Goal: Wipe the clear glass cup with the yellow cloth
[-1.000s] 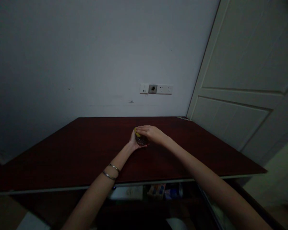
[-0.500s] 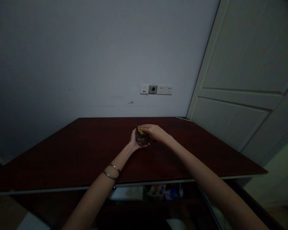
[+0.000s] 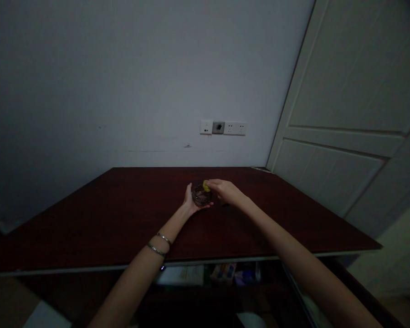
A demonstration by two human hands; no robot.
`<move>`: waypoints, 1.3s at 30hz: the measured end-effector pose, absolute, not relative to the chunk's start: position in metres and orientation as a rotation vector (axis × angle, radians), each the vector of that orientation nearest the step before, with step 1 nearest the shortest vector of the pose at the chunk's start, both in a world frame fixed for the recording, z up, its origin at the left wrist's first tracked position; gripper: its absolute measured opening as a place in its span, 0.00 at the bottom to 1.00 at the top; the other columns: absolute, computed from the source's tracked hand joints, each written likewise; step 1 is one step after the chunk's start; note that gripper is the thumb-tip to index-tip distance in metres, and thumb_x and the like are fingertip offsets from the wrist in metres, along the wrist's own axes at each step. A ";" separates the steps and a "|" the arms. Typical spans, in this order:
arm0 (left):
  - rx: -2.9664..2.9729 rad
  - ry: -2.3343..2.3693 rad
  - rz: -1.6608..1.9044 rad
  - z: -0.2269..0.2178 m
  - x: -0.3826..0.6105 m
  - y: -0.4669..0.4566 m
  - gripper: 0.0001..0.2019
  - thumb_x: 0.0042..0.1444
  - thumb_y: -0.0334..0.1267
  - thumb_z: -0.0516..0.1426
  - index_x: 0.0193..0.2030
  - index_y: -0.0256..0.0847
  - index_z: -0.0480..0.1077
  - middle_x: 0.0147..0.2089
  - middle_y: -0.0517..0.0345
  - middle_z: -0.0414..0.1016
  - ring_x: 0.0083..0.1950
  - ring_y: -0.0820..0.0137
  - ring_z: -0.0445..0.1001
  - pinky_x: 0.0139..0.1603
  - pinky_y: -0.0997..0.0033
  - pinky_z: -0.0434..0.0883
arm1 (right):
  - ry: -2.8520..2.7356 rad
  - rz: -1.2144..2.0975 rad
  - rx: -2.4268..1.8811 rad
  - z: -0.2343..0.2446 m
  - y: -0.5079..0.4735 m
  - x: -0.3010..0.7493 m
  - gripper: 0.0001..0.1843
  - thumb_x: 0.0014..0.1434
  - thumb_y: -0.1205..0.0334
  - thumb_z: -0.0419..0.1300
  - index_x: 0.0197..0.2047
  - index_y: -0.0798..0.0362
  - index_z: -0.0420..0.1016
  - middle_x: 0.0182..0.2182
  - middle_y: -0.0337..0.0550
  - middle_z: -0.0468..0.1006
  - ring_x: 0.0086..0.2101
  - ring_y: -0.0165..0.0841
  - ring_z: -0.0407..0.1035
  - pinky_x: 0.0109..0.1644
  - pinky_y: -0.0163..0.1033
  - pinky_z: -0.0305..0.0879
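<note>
A small round glass dish (image 3: 201, 197), possibly an ashtray, is tilted above the dark red desk top. My left hand (image 3: 190, 202) grips it from the left and below, thumb up along the side and fingers under the near edge. At the dish's upper right rim, my right hand (image 3: 224, 189) pinches a small yellow sponge (image 3: 206, 186). The sponge is at or touching that rim; its far side is covered by the fingers. Two metal bangles (image 3: 159, 244) circle my left wrist.
The dark red desk (image 3: 99, 218) stands against a pale wall with sockets (image 3: 234, 128). Below its front edge, an open compartment holds a white box (image 3: 181, 275) and several small packets (image 3: 223, 273). A white panelled door (image 3: 341, 118) stands at the right.
My right hand has moved the yellow sponge slightly right and down along the dish's rim, uncovering more of the dish's inside. My left hand keeps its hold, almost unmoved.
</note>
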State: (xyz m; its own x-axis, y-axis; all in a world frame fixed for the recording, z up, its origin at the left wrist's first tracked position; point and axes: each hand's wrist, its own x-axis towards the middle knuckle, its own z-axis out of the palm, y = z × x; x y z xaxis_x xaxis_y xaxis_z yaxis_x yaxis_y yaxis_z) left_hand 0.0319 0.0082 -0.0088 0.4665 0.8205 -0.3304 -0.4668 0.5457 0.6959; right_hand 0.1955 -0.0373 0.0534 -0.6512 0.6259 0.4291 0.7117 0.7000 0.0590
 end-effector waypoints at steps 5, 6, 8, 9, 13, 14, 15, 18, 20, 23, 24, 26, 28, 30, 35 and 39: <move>0.528 0.714 0.894 -0.007 0.033 0.006 0.34 0.49 0.63 0.38 0.42 0.33 0.67 0.30 0.43 0.73 0.32 0.52 0.73 0.22 0.59 0.68 | -2.503 -0.421 -1.011 0.041 -0.038 0.195 0.28 0.48 0.76 0.53 0.55 0.57 0.60 0.52 0.53 0.67 0.55 0.37 0.58 0.57 0.42 0.56; 0.509 0.718 0.912 -0.007 0.033 0.006 0.34 0.49 0.62 0.39 0.42 0.33 0.67 0.30 0.43 0.73 0.32 0.53 0.73 0.23 0.58 0.68 | -2.497 -0.426 -1.010 0.038 -0.039 0.195 0.29 0.48 0.76 0.54 0.55 0.58 0.60 0.52 0.53 0.67 0.55 0.37 0.58 0.57 0.42 0.56; 0.471 0.721 0.963 -0.007 0.033 0.006 0.32 0.50 0.61 0.39 0.42 0.34 0.67 0.31 0.44 0.73 0.32 0.54 0.73 0.25 0.57 0.69 | -2.488 -0.432 -1.006 0.033 -0.041 0.194 0.29 0.47 0.76 0.54 0.55 0.59 0.60 0.52 0.55 0.66 0.55 0.38 0.58 0.57 0.42 0.56; 0.453 0.721 0.995 -0.007 0.033 0.007 0.31 0.51 0.60 0.39 0.42 0.34 0.67 0.31 0.44 0.73 0.32 0.55 0.73 0.26 0.56 0.69 | -2.482 -0.433 -1.005 0.031 -0.042 0.193 0.30 0.46 0.76 0.54 0.55 0.60 0.59 0.52 0.55 0.66 0.55 0.38 0.58 0.57 0.42 0.56; 0.376 0.724 1.080 -0.008 0.033 0.007 0.29 0.51 0.58 0.41 0.40 0.34 0.68 0.30 0.46 0.73 0.31 0.57 0.73 0.28 0.54 0.69 | -2.444 -0.419 -1.022 0.028 -0.050 0.188 0.32 0.44 0.79 0.52 0.55 0.61 0.58 0.53 0.57 0.65 0.55 0.38 0.58 0.57 0.42 0.56; 0.355 0.720 1.089 -0.008 0.033 0.007 0.28 0.51 0.58 0.42 0.40 0.34 0.68 0.30 0.46 0.73 0.31 0.58 0.72 0.29 0.55 0.69 | -2.435 -0.412 -1.027 0.028 -0.052 0.186 0.32 0.44 0.79 0.51 0.55 0.61 0.58 0.53 0.58 0.65 0.54 0.37 0.59 0.57 0.42 0.56; 0.336 0.712 1.100 -0.008 0.033 0.006 0.27 0.51 0.57 0.43 0.40 0.35 0.68 0.30 0.46 0.73 0.30 0.59 0.72 0.29 0.55 0.69 | -2.425 -0.405 -1.034 0.028 -0.054 0.184 0.32 0.44 0.79 0.51 0.55 0.62 0.59 0.53 0.58 0.65 0.54 0.37 0.59 0.57 0.41 0.57; 0.292 0.666 1.150 -0.008 0.033 0.005 0.26 0.52 0.56 0.42 0.39 0.35 0.68 0.29 0.48 0.73 0.30 0.60 0.72 0.30 0.58 0.70 | -2.401 -0.386 -1.049 0.028 -0.062 0.176 0.30 0.45 0.79 0.49 0.55 0.63 0.59 0.53 0.58 0.65 0.53 0.37 0.61 0.56 0.40 0.58; 0.270 0.631 1.191 -0.009 0.033 0.006 0.25 0.53 0.54 0.42 0.37 0.35 0.69 0.28 0.48 0.72 0.28 0.61 0.72 0.29 0.60 0.69 | -2.395 -0.373 -1.047 0.027 -0.066 0.169 0.30 0.46 0.79 0.49 0.55 0.63 0.58 0.52 0.58 0.65 0.53 0.37 0.61 0.56 0.40 0.59; 0.243 0.581 1.250 -0.010 0.033 0.008 0.24 0.53 0.51 0.41 0.33 0.34 0.69 0.25 0.50 0.72 0.25 0.63 0.71 0.27 0.63 0.69 | -2.385 -0.367 -1.036 0.026 -0.071 0.158 0.31 0.46 0.78 0.49 0.55 0.62 0.57 0.53 0.57 0.65 0.53 0.37 0.60 0.56 0.40 0.59; 0.237 0.562 1.271 -0.010 0.033 0.009 0.23 0.53 0.50 0.41 0.32 0.34 0.70 0.24 0.50 0.71 0.25 0.63 0.71 0.27 0.64 0.69 | -2.382 -0.368 -1.036 0.026 -0.072 0.154 0.31 0.46 0.78 0.49 0.55 0.62 0.57 0.53 0.57 0.65 0.53 0.37 0.60 0.56 0.41 0.58; 0.233 0.523 1.299 -0.010 0.034 0.009 0.23 0.53 0.49 0.41 0.30 0.34 0.70 0.23 0.49 0.71 0.26 0.62 0.72 0.29 0.64 0.69 | -2.384 -0.367 -1.041 0.025 -0.074 0.148 0.31 0.46 0.78 0.49 0.55 0.64 0.57 0.53 0.58 0.65 0.53 0.38 0.60 0.56 0.41 0.58; 0.247 0.494 1.308 -0.010 0.035 0.006 0.23 0.53 0.49 0.41 0.27 0.33 0.70 0.23 0.48 0.71 0.26 0.61 0.72 0.30 0.63 0.69 | -2.387 -0.362 -1.044 0.024 -0.075 0.142 0.30 0.47 0.78 0.49 0.55 0.65 0.57 0.53 0.59 0.64 0.53 0.38 0.60 0.56 0.41 0.59; 0.275 0.476 1.313 -0.010 0.035 0.003 0.23 0.53 0.49 0.42 0.24 0.34 0.69 0.21 0.48 0.71 0.25 0.61 0.72 0.29 0.64 0.69 | -2.387 -0.358 -1.029 0.022 -0.076 0.136 0.29 0.48 0.77 0.48 0.56 0.64 0.57 0.54 0.58 0.64 0.54 0.38 0.59 0.55 0.41 0.60; 0.314 0.430 1.335 -0.012 0.036 0.002 0.22 0.53 0.48 0.42 0.20 0.35 0.67 0.19 0.49 0.70 0.23 0.63 0.70 0.28 0.64 0.69 | -2.386 -0.273 -0.940 0.021 -0.074 0.130 0.28 0.50 0.76 0.48 0.56 0.61 0.57 0.53 0.56 0.65 0.53 0.37 0.60 0.53 0.41 0.61; 0.240 0.495 1.359 -0.014 0.036 0.008 0.20 0.52 0.47 0.44 0.25 0.35 0.69 0.22 0.51 0.70 0.24 0.64 0.71 0.28 0.66 0.69 | -2.297 -0.115 -0.890 0.034 -0.066 0.143 0.22 0.55 0.73 0.46 0.53 0.56 0.61 0.48 0.49 0.71 0.48 0.32 0.66 0.51 0.38 0.62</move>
